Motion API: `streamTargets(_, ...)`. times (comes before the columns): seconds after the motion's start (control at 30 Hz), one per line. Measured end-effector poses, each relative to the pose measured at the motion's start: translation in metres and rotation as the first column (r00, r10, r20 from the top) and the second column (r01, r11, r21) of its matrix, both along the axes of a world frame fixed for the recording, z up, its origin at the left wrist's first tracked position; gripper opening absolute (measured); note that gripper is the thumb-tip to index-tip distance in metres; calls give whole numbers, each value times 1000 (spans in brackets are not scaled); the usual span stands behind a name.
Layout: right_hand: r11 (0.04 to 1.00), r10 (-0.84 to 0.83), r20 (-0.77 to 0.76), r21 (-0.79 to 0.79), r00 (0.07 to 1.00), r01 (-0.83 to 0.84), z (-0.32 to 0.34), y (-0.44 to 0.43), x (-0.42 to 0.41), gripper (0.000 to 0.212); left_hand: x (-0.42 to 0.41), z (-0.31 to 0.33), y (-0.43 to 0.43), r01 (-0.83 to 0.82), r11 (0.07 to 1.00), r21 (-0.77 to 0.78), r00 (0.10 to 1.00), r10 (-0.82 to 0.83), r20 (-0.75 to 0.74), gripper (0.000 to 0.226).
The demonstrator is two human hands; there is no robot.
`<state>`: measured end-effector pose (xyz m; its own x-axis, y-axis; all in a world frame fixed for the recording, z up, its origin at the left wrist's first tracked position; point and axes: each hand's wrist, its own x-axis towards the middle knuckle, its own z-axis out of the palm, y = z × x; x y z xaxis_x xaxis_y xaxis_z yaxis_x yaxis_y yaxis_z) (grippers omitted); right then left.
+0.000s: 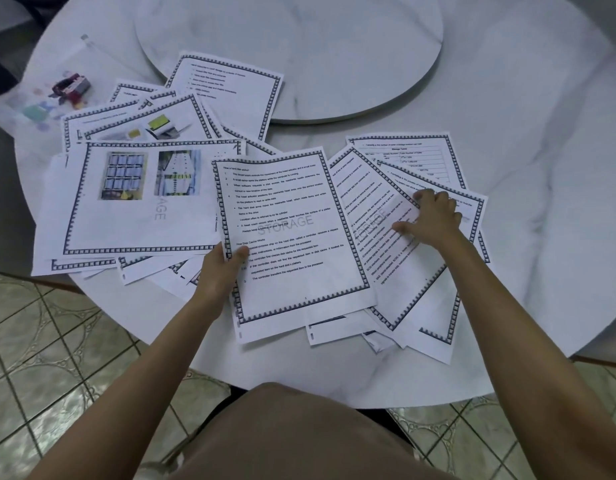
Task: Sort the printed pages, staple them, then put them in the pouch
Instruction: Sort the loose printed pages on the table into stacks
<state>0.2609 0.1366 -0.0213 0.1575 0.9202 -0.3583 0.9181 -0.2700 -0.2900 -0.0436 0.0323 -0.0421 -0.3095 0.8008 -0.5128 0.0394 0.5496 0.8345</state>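
Several printed pages with patterned borders lie scattered over the round white table (528, 98). My left hand (220, 268) grips the left edge of a text page marked STORAGE (292, 233), thumb on top. My right hand (429, 220) rests with spread fingers on a fanned pile of text pages (396, 278) at the right. A picture page (136, 202) lies at the left on more sheets. A clear pouch (39, 98) lies at the far left of the table. On or in it sits a small dark stapler (70, 85).
A raised round turntable (334, 57) takes up the table's far middle, with one page (230, 95) leaning over its rim. Tiled floor (57, 358) shows below the table's near edge. My lap is at the bottom centre.
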Motion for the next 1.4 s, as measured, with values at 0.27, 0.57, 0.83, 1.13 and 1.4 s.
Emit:
streamTargets(0.27,999,22,-32,43,999,-21,-1,9,5,57,1,0,-1,-22,1000,-6,1000,22,8,29)
streamTargets(0.57,991,-15,-223,126,975,44,4,8,14,28,2,0,-2,-39,999,-17,999,39,9,30)
streamTargets(0.83,985,-28,-268,155,963,72,18,-8,46,13,3,0,-2,-58,998,-13,998,58,20,30)
streamTargets(1.13,934,-211,-442,172,872,313,27,-48,91,22,5,-1,-1,-81,997,8,996,81,34,27)
streamTargets(1.4,886,-255,-584,178,771,429,40,-66,102,21,5,0,-2,-74,997,14,997,73,40,29)
